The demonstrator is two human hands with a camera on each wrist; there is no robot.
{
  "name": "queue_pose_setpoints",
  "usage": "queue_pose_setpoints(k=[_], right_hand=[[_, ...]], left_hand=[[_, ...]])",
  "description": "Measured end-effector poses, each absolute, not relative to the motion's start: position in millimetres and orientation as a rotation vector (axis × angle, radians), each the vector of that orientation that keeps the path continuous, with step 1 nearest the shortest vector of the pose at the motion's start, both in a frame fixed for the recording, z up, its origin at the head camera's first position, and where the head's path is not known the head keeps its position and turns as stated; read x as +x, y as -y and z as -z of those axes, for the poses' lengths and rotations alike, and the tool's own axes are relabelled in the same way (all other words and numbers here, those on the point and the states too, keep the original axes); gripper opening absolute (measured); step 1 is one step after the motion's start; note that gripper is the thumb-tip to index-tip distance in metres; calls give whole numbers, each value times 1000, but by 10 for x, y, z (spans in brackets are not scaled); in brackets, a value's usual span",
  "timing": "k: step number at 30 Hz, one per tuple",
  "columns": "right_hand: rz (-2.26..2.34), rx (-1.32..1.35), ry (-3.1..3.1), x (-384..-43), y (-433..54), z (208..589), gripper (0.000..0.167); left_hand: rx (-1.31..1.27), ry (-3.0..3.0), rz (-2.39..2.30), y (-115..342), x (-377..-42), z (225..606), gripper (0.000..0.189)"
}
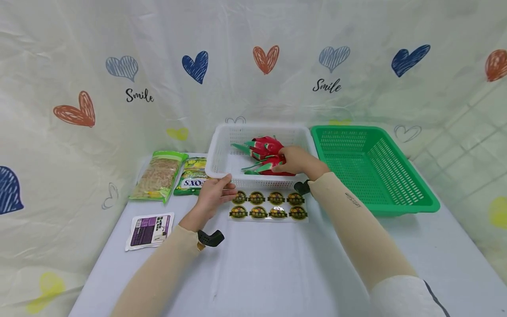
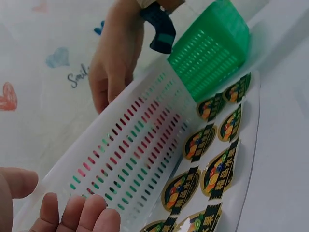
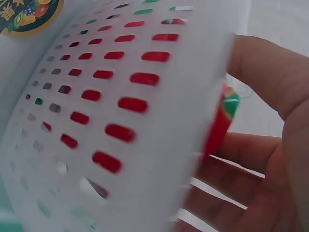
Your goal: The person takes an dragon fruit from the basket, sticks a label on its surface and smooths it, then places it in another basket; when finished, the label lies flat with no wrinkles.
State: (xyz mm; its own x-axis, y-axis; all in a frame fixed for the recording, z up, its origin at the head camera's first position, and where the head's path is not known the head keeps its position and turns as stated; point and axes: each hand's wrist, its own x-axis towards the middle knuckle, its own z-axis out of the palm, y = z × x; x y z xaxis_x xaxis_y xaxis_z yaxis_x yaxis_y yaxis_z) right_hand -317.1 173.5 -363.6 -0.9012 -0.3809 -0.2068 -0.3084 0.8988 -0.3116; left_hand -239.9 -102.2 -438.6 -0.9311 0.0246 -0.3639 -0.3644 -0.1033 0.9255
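A white perforated basket (image 1: 257, 178) stands at the back middle of the table, with two red dragon fruits inside: a rear dragon fruit (image 1: 266, 146) and a front dragon fruit (image 1: 264, 167), both with green scales. My right hand (image 1: 303, 162) reaches over the rim and grips the right end of the front one; the basket wall partly hides this in the right wrist view. At the basket's front left corner is my left hand (image 1: 214, 193), its fingers loosely bent outside the wall and holding nothing. A sheet of round fruit stickers (image 1: 267, 211) lies before the basket.
To the right stands a green perforated basket (image 1: 396, 206). On the left lie a green-edged food packet (image 1: 158, 176), a green and yellow bag (image 1: 190, 180) partly behind the white basket, and a purple and white packet (image 1: 149, 231). A printed sheet hangs behind the table.
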Motion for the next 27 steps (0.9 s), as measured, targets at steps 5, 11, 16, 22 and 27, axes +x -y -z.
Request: queue_pose_setpoints(k=[5,11,16,22,27], right_hand=[[345,-484,-2798,-3223,-1671,3685,70],[332,-449,-2769,-3266,-1600,3715,74],[375,-427,-2754,-3271,-1622,3740,68],[420,-451,-2787,-3289,-1650,3753,65],[410,-495,-2813,-3308,-1665,3720,69]], left_hand=[[-349,-1830,-2183,965,-2410,4373,36],[-382,-1726,-2268,968,-2427,4397,28],[-433,-1671,-2313,937,-2438,4396,26],[-451,-1658,-2345,928,-2456,4367,46],[-448,-1646,-2355,931,-2476,4332,39]])
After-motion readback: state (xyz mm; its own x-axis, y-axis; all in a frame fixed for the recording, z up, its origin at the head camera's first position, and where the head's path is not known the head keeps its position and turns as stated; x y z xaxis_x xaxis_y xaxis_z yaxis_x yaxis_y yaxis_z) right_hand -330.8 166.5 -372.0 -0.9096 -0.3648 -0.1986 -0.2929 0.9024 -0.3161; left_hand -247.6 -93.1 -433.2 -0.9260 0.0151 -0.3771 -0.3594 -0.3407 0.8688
